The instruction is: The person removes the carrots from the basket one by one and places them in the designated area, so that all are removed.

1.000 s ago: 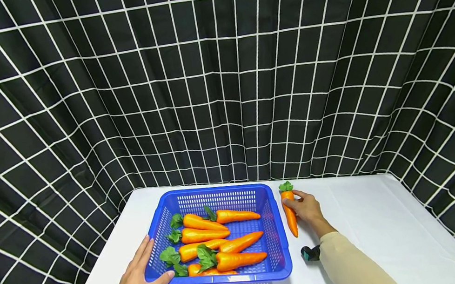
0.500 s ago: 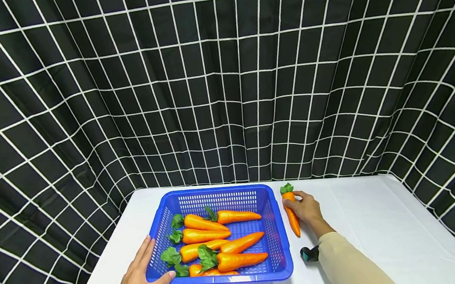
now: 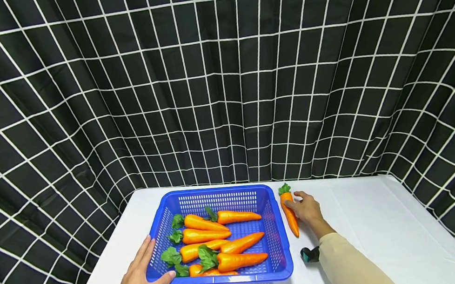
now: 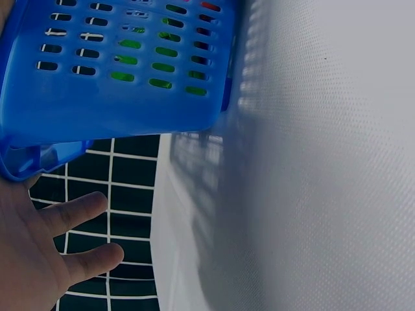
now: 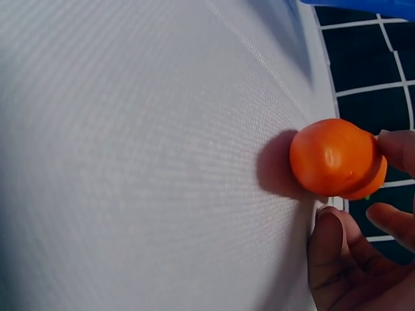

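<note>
A blue plastic basket (image 3: 216, 191) holds several orange carrots with green tops (image 3: 218, 241). My left hand (image 3: 139, 278) rests flat against its near left corner, fingers straight and thumb along the front rim; the left wrist view shows the basket wall (image 4: 117, 97) above that hand (image 4: 39, 259). One more carrot (image 3: 290, 217) lies on the white table just right of the basket, leaves pointing away. My right hand (image 3: 308, 210) holds it between thumb and fingers. The right wrist view shows the carrot's tip (image 5: 334, 159) end-on with that hand (image 5: 363, 259) around it.
The white table (image 3: 371, 219) stretches to the right of the carrot. A black curtain with a white grid (image 3: 221, 91) closes in the back and both sides. A small black device (image 3: 309, 253) sits at my right wrist.
The carrot in my right hand has shifted slightly toward the basket, with its tip swung a little. The left hand and basket have stayed put.
</note>
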The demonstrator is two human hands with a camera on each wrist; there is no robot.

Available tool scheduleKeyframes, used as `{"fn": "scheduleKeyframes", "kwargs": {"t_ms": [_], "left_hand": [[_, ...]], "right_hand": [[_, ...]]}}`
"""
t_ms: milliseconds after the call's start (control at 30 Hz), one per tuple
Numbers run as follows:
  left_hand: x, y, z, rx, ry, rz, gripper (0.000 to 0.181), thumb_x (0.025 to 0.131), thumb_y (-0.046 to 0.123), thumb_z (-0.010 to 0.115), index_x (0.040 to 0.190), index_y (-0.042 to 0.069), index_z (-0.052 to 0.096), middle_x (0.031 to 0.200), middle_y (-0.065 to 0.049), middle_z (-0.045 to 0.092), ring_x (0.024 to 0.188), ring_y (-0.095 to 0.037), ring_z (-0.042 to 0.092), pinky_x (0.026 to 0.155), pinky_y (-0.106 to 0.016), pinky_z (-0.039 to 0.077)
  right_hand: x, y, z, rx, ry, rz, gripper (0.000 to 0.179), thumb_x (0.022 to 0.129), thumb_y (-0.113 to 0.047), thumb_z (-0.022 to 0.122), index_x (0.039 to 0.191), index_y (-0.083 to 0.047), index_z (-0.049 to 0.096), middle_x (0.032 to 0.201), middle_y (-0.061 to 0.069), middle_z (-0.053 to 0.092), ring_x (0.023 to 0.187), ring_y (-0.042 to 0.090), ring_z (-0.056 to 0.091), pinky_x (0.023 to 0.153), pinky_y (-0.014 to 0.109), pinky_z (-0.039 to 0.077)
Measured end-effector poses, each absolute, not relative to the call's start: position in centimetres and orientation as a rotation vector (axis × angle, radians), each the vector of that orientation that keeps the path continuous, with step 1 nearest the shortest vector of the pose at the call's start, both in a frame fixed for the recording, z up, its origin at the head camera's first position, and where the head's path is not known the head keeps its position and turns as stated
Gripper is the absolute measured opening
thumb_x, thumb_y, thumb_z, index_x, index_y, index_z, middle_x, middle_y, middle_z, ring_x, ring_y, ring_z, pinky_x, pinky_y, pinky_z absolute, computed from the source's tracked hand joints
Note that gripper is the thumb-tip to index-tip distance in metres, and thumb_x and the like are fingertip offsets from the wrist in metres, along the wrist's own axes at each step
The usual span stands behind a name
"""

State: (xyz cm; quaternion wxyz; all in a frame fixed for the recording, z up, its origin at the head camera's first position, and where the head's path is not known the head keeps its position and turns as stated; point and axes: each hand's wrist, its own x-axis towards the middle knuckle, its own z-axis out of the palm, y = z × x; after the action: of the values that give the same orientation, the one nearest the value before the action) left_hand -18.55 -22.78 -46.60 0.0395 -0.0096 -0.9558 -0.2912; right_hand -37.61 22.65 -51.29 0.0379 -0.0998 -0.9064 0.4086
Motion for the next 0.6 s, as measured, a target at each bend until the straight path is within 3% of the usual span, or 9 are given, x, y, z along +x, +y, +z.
{"fn": "scheduleKeyframes", "kwargs": {"t_ms": [233, 600], "left_hand": [[-18.46, -22.8, -46.6, -0.023, -2.939, -0.903, 0.101, 0.08, 0.062, 0.067, 0.153, 0.006, 0.025, 0.159, -0.012, 0.013, 0.134, -0.051, 0.026, 0.096, -0.073, 0.026], [-18.62, -22.89, -46.51, -0.012, -2.961, -0.914, 0.102, 0.081, 0.063, 0.065, 0.154, 0.006, 0.023, 0.159, -0.013, 0.012, 0.134, -0.051, 0.025, 0.097, -0.073, 0.024]], "right_hand": [[-37.61, 22.56, -51.43, -0.305, -2.763, 1.314, 0.06, 0.085, -0.033, 0.07, 0.131, 0.001, 0.053, 0.112, 0.03, 0.061, 0.053, 0.019, 0.059, 0.047, 0.027, 0.051], [-37.38, 22.62, -51.48, -0.301, -2.752, 1.321, 0.058, 0.086, -0.033, 0.07, 0.131, 0.001, 0.054, 0.113, 0.03, 0.06, 0.055, 0.019, 0.059, 0.048, 0.027, 0.051]]}}
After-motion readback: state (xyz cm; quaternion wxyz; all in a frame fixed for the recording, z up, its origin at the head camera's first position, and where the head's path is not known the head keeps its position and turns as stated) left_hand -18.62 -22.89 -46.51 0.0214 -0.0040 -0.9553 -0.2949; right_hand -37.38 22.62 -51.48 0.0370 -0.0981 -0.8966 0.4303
